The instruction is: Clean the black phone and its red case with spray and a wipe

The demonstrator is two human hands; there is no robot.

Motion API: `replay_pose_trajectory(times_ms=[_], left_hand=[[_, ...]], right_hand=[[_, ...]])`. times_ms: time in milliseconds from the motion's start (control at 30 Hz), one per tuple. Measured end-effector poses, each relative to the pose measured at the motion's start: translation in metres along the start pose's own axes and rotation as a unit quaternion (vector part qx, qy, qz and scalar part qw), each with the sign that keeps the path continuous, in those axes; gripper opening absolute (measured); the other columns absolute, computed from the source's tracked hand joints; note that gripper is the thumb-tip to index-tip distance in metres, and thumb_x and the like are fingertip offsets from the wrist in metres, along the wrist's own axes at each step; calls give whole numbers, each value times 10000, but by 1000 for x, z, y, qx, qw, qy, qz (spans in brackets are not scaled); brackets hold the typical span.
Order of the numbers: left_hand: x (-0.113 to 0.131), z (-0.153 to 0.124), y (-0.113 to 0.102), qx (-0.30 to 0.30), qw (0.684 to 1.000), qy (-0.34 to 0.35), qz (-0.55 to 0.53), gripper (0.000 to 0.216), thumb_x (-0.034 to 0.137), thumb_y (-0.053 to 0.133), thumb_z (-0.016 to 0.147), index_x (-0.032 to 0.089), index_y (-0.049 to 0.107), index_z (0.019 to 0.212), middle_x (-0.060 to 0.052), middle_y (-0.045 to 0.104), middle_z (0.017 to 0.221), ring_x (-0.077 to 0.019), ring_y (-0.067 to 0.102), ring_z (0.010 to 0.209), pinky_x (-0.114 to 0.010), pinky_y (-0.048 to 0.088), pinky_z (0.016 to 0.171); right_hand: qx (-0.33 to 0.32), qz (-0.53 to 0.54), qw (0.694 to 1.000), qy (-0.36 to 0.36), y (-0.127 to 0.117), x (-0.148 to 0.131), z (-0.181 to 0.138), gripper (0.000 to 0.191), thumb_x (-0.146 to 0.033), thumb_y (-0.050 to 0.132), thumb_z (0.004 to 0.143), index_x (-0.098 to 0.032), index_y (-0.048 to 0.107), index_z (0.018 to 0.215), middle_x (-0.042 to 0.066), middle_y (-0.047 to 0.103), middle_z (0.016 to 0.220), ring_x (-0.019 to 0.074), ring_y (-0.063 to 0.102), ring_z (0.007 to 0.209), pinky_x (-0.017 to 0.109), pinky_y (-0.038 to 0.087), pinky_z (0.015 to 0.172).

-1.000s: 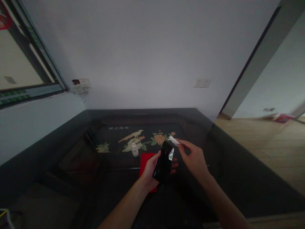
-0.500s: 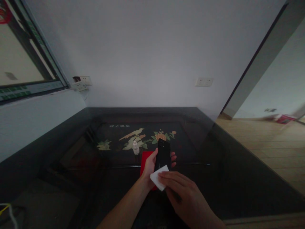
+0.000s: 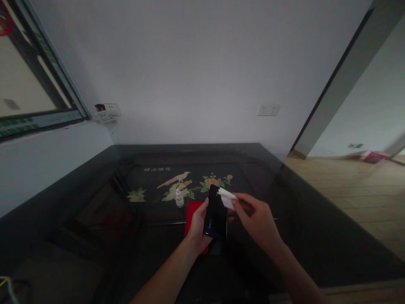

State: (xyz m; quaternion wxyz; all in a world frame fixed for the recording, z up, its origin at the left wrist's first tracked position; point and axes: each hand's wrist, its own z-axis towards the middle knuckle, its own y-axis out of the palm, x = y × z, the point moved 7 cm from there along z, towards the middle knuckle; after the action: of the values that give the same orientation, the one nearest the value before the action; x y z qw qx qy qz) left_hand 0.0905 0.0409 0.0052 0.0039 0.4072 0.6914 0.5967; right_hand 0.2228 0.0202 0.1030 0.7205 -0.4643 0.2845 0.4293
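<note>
A dark, glossy smartphone (image 3: 216,219) rests in my left hand (image 3: 198,226), its back turned up toward me. The thumb lies along the left edge and fingertips show past the right edge. Between the thumb and fingers of my right hand (image 3: 253,211) is a folded white wipe (image 3: 226,198), which lies against the phone's upper right part near the camera area. Below the left hand, a flat red item (image 3: 193,210) lies on the table, partly covered by hand and phone. A small white bottle (image 3: 179,198) stands upright to the left of the phone.
The dark glossy table (image 3: 104,236) carries a bird-and-flower picture (image 3: 177,181). It meets the wall, where sockets (image 3: 268,110) are fixed. At the left is a window (image 3: 28,80); a pale cable (image 3: 11,289) shows at lower left. A red box (image 3: 375,157) sits on the wooden floor.
My right hand has moved the wipe from the phone's lower end up to its top right. The phone's lower part is now uncovered. My left hand keeps its hold.
</note>
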Motion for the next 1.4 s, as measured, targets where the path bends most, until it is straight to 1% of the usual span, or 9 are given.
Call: replay_pose_trajectory(times_ms=[133,300,533,633,800,933,1067,1200,1400], left_hand=[[2,-2,6,-17,1000,11,-17,481,420,459,1013,74,637,1294,-188,742,1153,-316,712,1093,-461,553,974],[2,0,1,-9,1000,18,-7,421,402,501,1000,96,673,1232,-155,755,1113,-307,726,1050,-433,560,967],[1,2,-3,13,1000,12,-15,413,423,543,984,89,676,1187,-168,745,1108,-308,712,1073,-444,543,1005],[3,4,-5,36,998,27,-32,345,382,564,990,108,661,1176,-156,738,1107,-275,719,1028,-462,541,1013],[1,5,-2,9,999,22,-32,338,409,607,976,93,672,1075,-148,722,1064,-244,714,973,-467,553,1004],[0,6,-10,33,999,30,-23,289,391,677,939,109,659,997,-109,709,995,-236,713,973,-454,568,981],[0,7,-11,33,999,22,-10,287,403,702,917,126,627,935,-82,692,920,-249,731,943,-399,599,881],[-3,3,-2,2,1000,-23,-4,372,501,690,904,140,615,950,-85,703,897,-212,730,775,-313,593,700],[-4,-3,5,-6,997,-69,-19,461,585,677,877,134,640,959,-109,729,877,-263,744,892,-357,590,833]], right_hand=[[65,-90,992,-56,3,13,23,288,-248,559,944,-214,757,1151,88,772,1171,264,751,1030,415,596,963],[8,-123,989,-81,27,20,20,330,-156,530,925,-228,757,1153,79,757,1214,252,715,1136,437,550,1046],[-70,-99,986,-113,38,-16,-42,393,-88,532,909,-250,738,1202,69,755,1217,227,712,1138,402,561,1047],[-97,-70,983,-142,33,-37,-69,416,-70,545,906,-264,719,1230,63,753,1221,207,715,1135,345,589,1006],[-119,-9,973,-195,12,-58,-92,430,-41,575,877,-261,713,1220,58,784,1155,185,759,1048,257,625,917],[-24,-2,984,-177,-17,-52,-92,398,-58,611,885,-290,718,1191,28,796,1118,184,776,998,251,635,895],[90,-43,978,-186,-37,-48,-85,407,-46,612,892,-280,716,1208,37,764,1207,200,739,1099,318,604,992],[78,-99,947,-295,-18,-57,-75,413,0,607,890,-236,723,1208,61,763,1207,208,716,1144,360,584,1029],[-1,-153,934,-323,19,-33,-79,403,-1,586,923,-214,703,1244,61,748,1248,213,674,1222,388,577,1040]])
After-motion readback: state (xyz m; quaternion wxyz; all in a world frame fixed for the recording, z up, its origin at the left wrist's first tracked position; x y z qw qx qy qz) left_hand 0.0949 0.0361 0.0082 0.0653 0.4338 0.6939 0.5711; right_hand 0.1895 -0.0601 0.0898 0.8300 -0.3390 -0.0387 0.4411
